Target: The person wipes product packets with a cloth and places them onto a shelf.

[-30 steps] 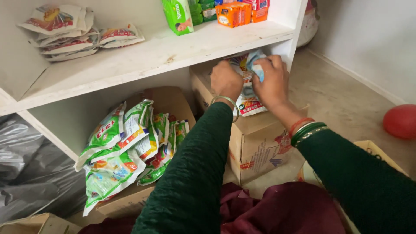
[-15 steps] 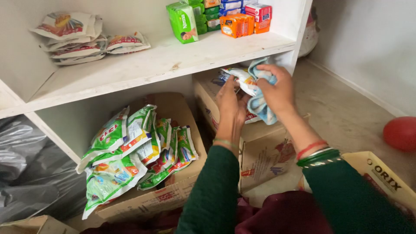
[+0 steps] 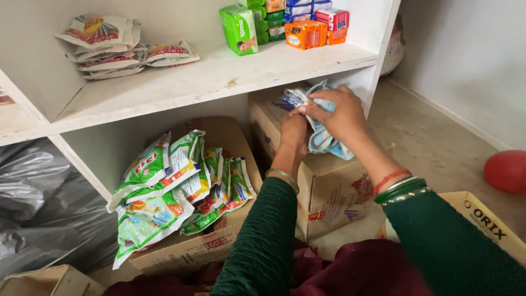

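**Both hands gathered on a bundle of blue sachets above the open carton**

The right hand (image 3: 341, 112) lies over the top of a bunch of pale blue and white sachets (image 3: 323, 140), fingers curled and pressed down around it, with the thumb side toward the shelf. The left hand (image 3: 295, 129) comes up from below at about 7 o'clock of the bundle; its fingers are closed against the near end of the packets, though how they pinch is hidden behind the right hand. The two hands touch at the knuckles, so neither is clearly nearer: both are on the bundle.

The sachets' long axis runs from about 11 o'clock, where crumpled ends stick out past the right fingers, down to about 5 o'clock, where a loose tail hangs beneath the right wrist. The bundle sits just above the open top of a brown cardboard carton (image 3: 329, 192), which stands under the shelf, at 6 o'clock of the hands.

The white shelf board (image 3: 181, 82) lies at 12 o'clock of the hands, just beyond them. On it, at 11 o'clock, stand green soap boxes (image 3: 239, 30) and, at 12 o'clock, small orange boxes (image 3: 307, 34); well off at 10 o'clock lies a stack of flat white pouches (image 3: 104, 46). At 9 o'clock of the hands, a second carton holds green and white detergent pouches (image 3: 175, 186), apart from the bundle. A red ball (image 3: 507, 171) rests on the floor at 3 o'clock.
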